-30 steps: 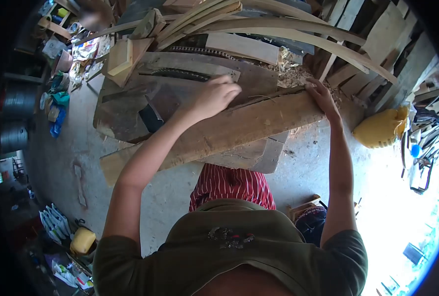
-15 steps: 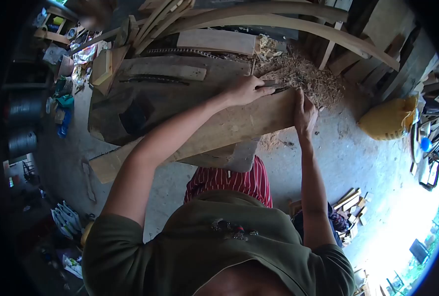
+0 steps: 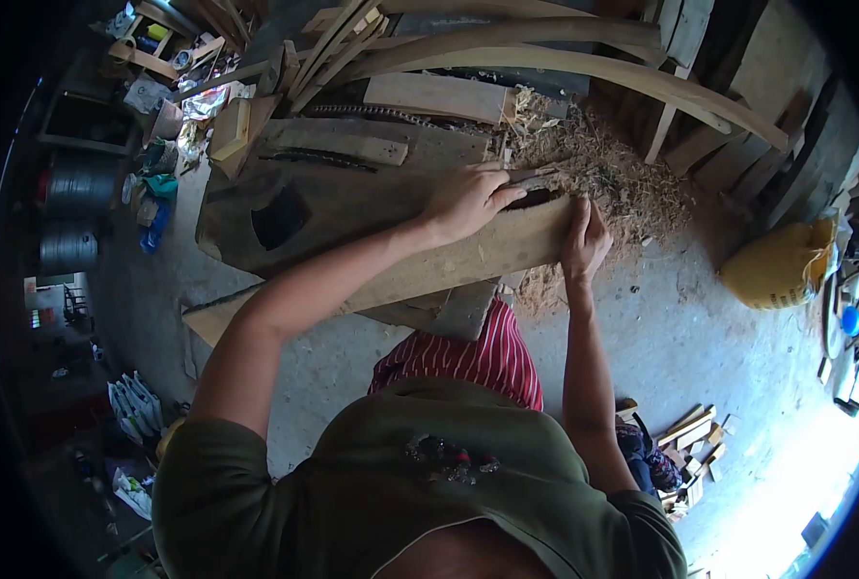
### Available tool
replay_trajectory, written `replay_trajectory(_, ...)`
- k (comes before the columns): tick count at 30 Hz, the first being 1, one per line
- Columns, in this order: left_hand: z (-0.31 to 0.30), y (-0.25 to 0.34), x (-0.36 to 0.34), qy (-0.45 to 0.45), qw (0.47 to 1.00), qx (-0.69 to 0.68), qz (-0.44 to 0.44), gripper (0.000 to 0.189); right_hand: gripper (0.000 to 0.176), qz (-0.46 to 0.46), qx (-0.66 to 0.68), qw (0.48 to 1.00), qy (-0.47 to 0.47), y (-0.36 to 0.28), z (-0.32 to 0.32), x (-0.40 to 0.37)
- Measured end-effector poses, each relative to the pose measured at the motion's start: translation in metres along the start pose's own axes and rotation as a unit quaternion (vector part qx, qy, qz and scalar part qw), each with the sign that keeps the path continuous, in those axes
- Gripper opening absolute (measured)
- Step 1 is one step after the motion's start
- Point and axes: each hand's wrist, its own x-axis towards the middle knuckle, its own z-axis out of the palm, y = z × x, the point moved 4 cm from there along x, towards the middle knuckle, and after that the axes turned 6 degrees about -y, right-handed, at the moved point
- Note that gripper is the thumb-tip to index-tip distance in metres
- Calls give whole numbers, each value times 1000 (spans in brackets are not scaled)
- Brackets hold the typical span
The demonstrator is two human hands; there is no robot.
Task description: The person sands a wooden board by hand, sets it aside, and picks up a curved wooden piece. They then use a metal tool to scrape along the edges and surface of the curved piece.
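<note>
A long wooden board slants across the bench in front of me, its right end higher in the view. My right hand is closed on the corner at that end, thumb and fingers pinching the edge. By the board's far edge, my left hand is closed, its thumb pointing right. A thin greyish strip shows just past its fingertips; whether they grip it or the board's edge is hard to see. Between that hand and the board's end is a dark gap. Beneath the board lies a worn wooden bench top.
Wood shavings are heaped beyond the board. Long curved wooden pieces cross the far side. A saw-toothed chain or strip lies on the bench. A yellow sack stands right; wood offcuts lie lower right.
The board's right end and my right hand have shifted slightly left and nearer to me. My left hand has turned and moved a little nearer, and the dark gap beside it looks wider.
</note>
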Motion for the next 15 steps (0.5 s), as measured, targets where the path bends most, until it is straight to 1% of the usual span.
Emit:
replay_trajectory(2, -1, 9, -4, -7, 1000, -15, -3, 37, 41, -23, 15, 1000, 2, 6, -1, -2)
replay_trajectory(3, -6, 16, -7, 8, 1000, -4, 6, 35, 42, -40, 29, 998, 31, 4, 0, -4)
replay_trajectory(4, -10, 22, -10, 22, 1000, 6, 14, 34, 42, -38, 31, 998, 34, 5, 3, -2)
replay_trajectory(5, -17, 29, -12, 7, 999, 31, -7, 30, 43, -80, 39, 994, 66, -2, 4, 3)
replay_trajectory(6, -20, 33, -12, 4, 999, 33, -8, 30, 45, -124, 47, 987, 95, -8, 6, 7)
replay_trajectory(7, -27, 37, -13, 34, 997, 62, 9, 28, 49, -105, 50, 993, 38, -5, 9, 13)
replay_trajectory(9, -32, 38, -19, 83, 989, 118, 37, 27, 50, -107, 54, 992, 26, -3, 19, 22)
replay_trajectory(10, -30, 36, -19, 87, 988, 120, 28, 27, 52, -123, 62, 988, 63, -6, 27, 28)
replay_trajectory(11, -26, 33, -17, 85, 983, 161, 21, 27, 54, -139, 67, 983, 100, -7, 35, 32)
replay_trajectory(12, -21, 29, -14, 83, 976, 201, 13, 28, 54, -146, 70, 982, 93, -7, 40, 33)
replay_trajectory(13, -15, 23, -11, 77, 967, 244, 9, 28, 57, -96, 86, 989, 66, -2, 44, 35)
replay_trajectory(14, -13, 21, -10, 83, 966, 246, -1, 28, 60, -45, 99, 993, 38, -2, 45, 37)
replay_trajectory(15, -11, 20, -10, 85, 962, 261, -2, 28, 65, 2, 77, 997, -19, 0, 42, 38)
